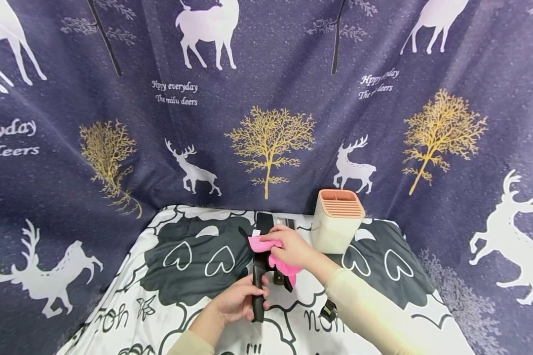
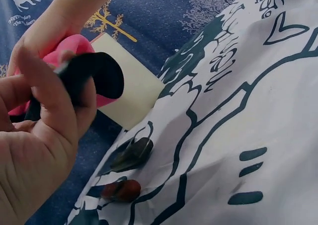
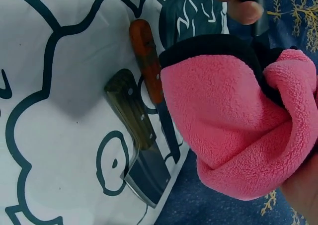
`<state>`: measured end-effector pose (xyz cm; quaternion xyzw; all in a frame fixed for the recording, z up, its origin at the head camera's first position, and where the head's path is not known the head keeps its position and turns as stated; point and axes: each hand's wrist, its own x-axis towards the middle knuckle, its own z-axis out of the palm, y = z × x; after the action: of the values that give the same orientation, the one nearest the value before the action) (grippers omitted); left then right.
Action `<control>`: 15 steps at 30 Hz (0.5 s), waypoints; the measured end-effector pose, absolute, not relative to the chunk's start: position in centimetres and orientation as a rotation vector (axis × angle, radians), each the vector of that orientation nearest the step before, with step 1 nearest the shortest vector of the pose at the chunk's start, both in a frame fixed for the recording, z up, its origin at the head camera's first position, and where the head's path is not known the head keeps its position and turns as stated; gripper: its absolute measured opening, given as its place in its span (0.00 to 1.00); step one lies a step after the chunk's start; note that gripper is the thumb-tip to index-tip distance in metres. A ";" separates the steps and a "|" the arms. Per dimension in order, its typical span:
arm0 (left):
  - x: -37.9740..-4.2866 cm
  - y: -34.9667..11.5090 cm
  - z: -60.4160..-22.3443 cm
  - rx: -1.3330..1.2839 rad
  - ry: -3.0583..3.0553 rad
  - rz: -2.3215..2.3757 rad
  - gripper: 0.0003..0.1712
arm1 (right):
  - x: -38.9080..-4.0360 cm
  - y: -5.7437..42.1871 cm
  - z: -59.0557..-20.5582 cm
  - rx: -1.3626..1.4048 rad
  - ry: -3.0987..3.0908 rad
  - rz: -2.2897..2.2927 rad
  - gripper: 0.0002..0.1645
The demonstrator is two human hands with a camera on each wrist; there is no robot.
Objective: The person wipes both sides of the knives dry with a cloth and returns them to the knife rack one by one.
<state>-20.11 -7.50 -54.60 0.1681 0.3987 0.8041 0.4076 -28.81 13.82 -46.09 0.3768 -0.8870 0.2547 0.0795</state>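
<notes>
My left hand (image 1: 239, 300) grips the black handle (image 1: 258, 308) of a knife, its fingers curled round it. Above the handle, a wide dark blade (image 1: 264, 223) points away from me and is partly covered. My right hand (image 1: 295, 248) holds a pink cloth (image 3: 223, 120) with black edging against the blade, folded over it. Under and beside the cloth, two more knives lie on the bed cover: a cleaver with a brown wooden handle (image 3: 130, 108) and a narrow knife with a reddish-brown handle (image 3: 145, 56). The held blade is hidden by the cloth in the right wrist view.
A cream knife block (image 1: 330, 236) with an orange slotted top stands at the back right, beyond my right hand. The black-and-white patterned cover (image 1: 129, 281) lies under everything. A dark blue curtain (image 1: 231, 162) with deer and trees hangs behind.
</notes>
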 end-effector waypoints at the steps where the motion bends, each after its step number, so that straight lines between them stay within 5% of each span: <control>1: -20.2 -7.4 -54.6 0.434 0.993 2.028 0.12 | -28.8 13.8 -46.1 1.138 -2.658 0.740 0.23; 11: -20.4 -6.8 -54.1 0.348 1.000 2.043 0.03 | -27.1 12.5 -45.9 1.281 -2.606 0.401 0.22; 15: -20.4 -6.8 -54.0 0.330 1.047 2.053 0.08 | -27.0 12.2 -46.1 1.298 -2.576 0.357 0.23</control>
<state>-20.43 -6.80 -53.99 0.1302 0.4132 0.8099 0.3955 -27.02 12.23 -46.08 0.4434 -0.8802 0.1221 0.1170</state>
